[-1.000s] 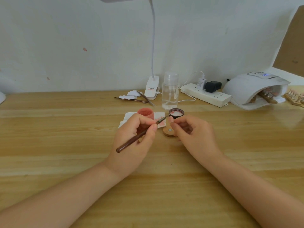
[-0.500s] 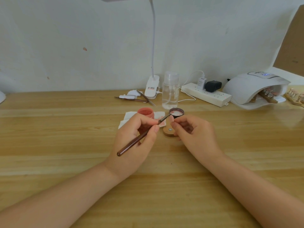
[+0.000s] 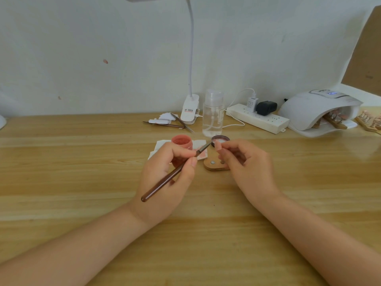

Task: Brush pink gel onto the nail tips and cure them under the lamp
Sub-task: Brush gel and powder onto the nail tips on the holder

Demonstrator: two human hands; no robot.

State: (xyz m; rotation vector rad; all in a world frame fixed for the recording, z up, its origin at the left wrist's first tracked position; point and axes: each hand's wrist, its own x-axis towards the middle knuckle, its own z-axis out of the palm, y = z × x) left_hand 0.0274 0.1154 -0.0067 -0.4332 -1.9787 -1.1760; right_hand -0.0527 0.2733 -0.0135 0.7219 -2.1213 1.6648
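Two hands (image 3: 165, 176), one brush (image 3: 171, 176), one jar (image 3: 182, 142).

A single head-worn wide-angle camera supplies the only view. It looks forward and down across a wooden table (image 3: 61, 182) toward a white wall (image 3: 82, 48) at the far edge. Both forearms enter from the bottom corners; the left hand (image 3: 165, 178) and right hand (image 3: 247, 168) meet near frame centre, close to the lens. The curing lamp (image 3: 315, 112) sits far right, a desk lamp (image 3: 190, 108) at top centre. Wide-angle distortion bends the table edge. No second view exists for overlap.
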